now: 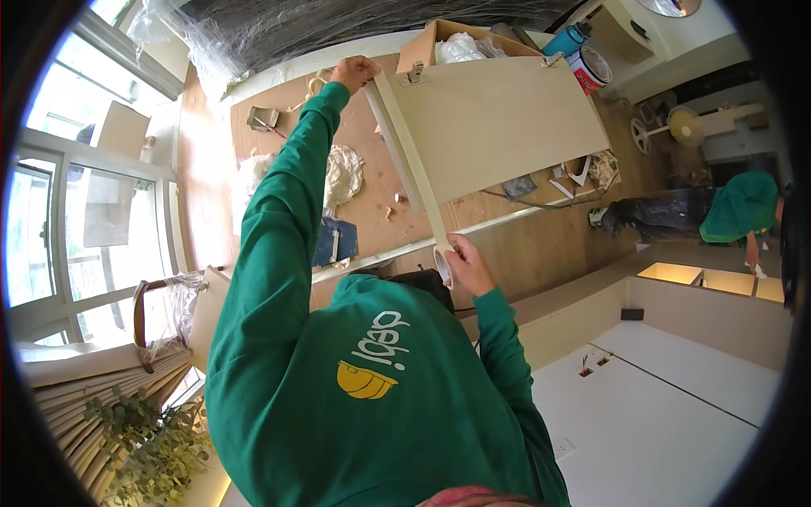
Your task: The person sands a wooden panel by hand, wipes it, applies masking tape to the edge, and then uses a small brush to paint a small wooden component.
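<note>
Nearest to me, my green sweatshirt (329, 317) is filling the lower middle of the view. Just beyond it, the fingers of my right hand (470, 264) are gripping one side of a tape roll (443, 269), closed against its rim, and I am holding it past the near left corner of a beige panel (507, 118). From there a pale tape strip (414, 156) is running along the panel's left edge to its far left corner, where the fingers of my left hand (355, 73) are nearly closed and seem to be pinching the strip's end. Whether the strip is sticking anywhere between, I cannot tell.

As I judge it, uneven pulling could be skewing the strip off the edge; slackening could be letting it twist and stick to itself; tugging too hard could be tearing it or shifting the panel.

Under the panel, cardboard (372, 207) is carrying crumpled white sheeting (345, 176) to the panel's left. Past the panel's far edge, a carton (429, 40) is holding white plastic, and a blue bottle (568, 39) is standing beside a paint can (590, 69). Far right, a co-worker (743, 207) in green is bending.

As for writing, my sweatshirt is showing pale lettering over a yellow helmet emblem, and the can is wearing a red-and-white printed label.
</note>
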The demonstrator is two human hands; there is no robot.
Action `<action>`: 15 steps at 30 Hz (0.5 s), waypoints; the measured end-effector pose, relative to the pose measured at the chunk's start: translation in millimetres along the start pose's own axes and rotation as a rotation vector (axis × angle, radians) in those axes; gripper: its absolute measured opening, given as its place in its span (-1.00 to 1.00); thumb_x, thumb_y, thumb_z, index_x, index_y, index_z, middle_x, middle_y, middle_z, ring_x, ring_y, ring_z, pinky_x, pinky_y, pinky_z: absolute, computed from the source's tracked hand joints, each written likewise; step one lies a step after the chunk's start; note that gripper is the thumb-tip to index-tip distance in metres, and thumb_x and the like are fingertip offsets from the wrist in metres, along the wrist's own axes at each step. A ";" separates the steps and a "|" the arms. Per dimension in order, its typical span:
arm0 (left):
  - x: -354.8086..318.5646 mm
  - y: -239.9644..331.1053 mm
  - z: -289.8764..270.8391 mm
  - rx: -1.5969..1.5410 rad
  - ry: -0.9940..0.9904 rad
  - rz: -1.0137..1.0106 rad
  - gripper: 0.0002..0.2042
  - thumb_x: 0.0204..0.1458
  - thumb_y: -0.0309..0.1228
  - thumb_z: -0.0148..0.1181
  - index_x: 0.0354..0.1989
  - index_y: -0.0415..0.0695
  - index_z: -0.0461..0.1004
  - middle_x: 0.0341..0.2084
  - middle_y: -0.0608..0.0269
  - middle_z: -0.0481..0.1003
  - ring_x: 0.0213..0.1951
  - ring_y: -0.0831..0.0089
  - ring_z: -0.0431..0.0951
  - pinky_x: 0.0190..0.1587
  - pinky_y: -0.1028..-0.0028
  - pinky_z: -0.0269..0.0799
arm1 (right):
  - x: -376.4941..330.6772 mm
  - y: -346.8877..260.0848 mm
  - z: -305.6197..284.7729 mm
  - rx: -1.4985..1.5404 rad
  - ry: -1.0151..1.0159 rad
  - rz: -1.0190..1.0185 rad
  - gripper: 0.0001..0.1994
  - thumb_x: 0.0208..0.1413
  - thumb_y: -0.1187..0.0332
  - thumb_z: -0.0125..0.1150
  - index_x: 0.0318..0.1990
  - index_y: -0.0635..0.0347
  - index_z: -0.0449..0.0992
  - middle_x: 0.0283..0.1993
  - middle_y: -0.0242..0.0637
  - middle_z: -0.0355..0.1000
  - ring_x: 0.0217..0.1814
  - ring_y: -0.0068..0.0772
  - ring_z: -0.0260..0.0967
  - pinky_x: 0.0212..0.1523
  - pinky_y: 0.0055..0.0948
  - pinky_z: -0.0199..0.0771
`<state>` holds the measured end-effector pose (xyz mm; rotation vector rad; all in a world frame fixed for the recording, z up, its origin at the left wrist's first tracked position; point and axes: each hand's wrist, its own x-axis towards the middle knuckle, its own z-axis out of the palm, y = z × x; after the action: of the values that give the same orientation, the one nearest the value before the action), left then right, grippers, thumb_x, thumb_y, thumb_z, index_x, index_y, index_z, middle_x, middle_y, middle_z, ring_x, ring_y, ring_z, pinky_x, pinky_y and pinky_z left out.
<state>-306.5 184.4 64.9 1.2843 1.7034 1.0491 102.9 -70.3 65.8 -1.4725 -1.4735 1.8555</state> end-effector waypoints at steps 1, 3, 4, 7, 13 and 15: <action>2.8 -1.3 -0.2 0.050 -0.010 -0.011 -0.74 0.11 -0.23 0.36 -0.19 -0.17 0.61 -0.37 0.37 0.62 -0.35 0.60 0.58 -0.21 0.55 0.56 | 6.2 3.6 -0.3 0.028 -0.004 0.007 -0.53 0.19 0.22 0.25 0.15 0.33 0.35 -0.41 -0.33 0.36 -0.53 -0.56 0.29 -0.56 -0.47 0.57; 10.3 -4.8 1.2 0.040 -0.019 -0.010 -0.73 0.12 -0.21 0.35 -0.17 -0.15 0.61 -0.35 0.38 0.61 -0.33 0.59 0.60 -0.16 0.56 0.57 | 15.3 11.1 -3.8 0.087 -0.005 0.020 -0.54 0.14 0.23 0.30 0.08 0.33 0.38 -0.39 -0.35 0.33 -0.49 -0.58 0.28 -0.56 -0.46 0.63; 14.8 -23.5 -5.1 -0.018 -0.004 -0.011 -0.74 0.12 -0.22 0.36 -0.17 -0.15 0.61 -0.35 0.37 0.61 -0.33 0.59 0.60 -0.17 0.55 0.58 | 18.0 2.6 -0.2 0.029 0.018 0.040 -0.59 0.12 0.24 0.31 0.01 0.33 0.41 -0.40 -0.34 0.32 -0.46 -0.56 0.28 -0.53 -0.44 0.61; 20.7 -35.2 -10.1 -0.067 -0.012 -0.015 -0.75 0.11 -0.24 0.36 -0.18 -0.15 0.60 -0.36 0.36 0.61 -0.34 0.57 0.60 -0.18 0.54 0.58 | 21.7 -21.0 4.4 -0.210 0.135 -0.048 -0.68 0.06 0.25 0.37 -0.21 0.32 0.47 -0.42 -0.31 0.31 -0.38 -0.46 0.28 -0.42 -0.38 0.53; 25.7 -38.6 -7.9 -0.082 -0.068 -0.041 -0.77 0.11 -0.26 0.37 -0.21 -0.15 0.59 -0.36 0.36 0.60 -0.33 0.59 0.60 -0.21 0.54 0.59 | 34.2 -17.4 13.2 -0.350 0.294 -0.371 -0.67 -0.02 0.25 0.45 -0.47 0.32 0.45 -0.37 -0.17 0.40 -0.28 -0.30 0.36 -0.26 -0.30 0.35; 27.3 -37.0 -4.8 -0.074 -0.061 -0.040 -0.77 0.11 -0.26 0.38 -0.22 -0.15 0.59 -0.35 0.36 0.60 -0.33 0.59 0.60 -0.21 0.54 0.59 | 40.3 -15.4 16.4 -0.198 0.284 -0.398 -0.67 -0.01 0.25 0.46 -0.46 0.33 0.46 -0.39 -0.19 0.44 -0.30 -0.39 0.38 -0.31 -0.34 0.36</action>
<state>-330.2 204.1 30.5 1.2186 1.6234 1.0302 67.9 -41.3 57.7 -1.3367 -1.6916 1.2455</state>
